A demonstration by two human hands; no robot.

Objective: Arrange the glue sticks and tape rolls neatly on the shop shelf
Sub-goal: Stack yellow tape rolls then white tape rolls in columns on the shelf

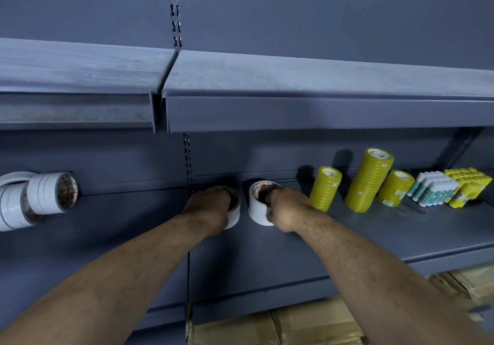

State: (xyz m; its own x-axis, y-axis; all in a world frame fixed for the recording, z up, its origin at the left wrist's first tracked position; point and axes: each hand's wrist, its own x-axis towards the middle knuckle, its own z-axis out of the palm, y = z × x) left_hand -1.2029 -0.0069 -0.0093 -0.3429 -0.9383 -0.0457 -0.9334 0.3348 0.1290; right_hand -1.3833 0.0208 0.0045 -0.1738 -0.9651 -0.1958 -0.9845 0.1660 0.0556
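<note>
- Gripping the right white tape stack [256, 211] with the right hand [287, 207]: fingers [270, 196] hooked into the core and curled against its wall.
- Holding the left white tape stack [234, 213] with the left hand [211, 207], draped over the top and curled round it; fingertips mostly hidden, so cannot tell how deep.
- Press down lightly as well as sideways, to stop the loose rolls shearing out of either stack.
- Slide rather than lift across the shelf [347, 237]; both stacks upright near its middle, just apart.
- Close that gap gently, rims level, fronts in one line.
- Line up with the yellow tape stacks [368, 181] to the right, at the same depth from the back wall.
- Watch the right wrist: just beside the nearest yellow stack, probably easy to topple.
- Leave the glue sticks [430, 188] alone, packed together at far right.
- Probably next: stand up the tipped white rolls [52, 192], lying on their sides at far left, well apart from the rest.
</note>
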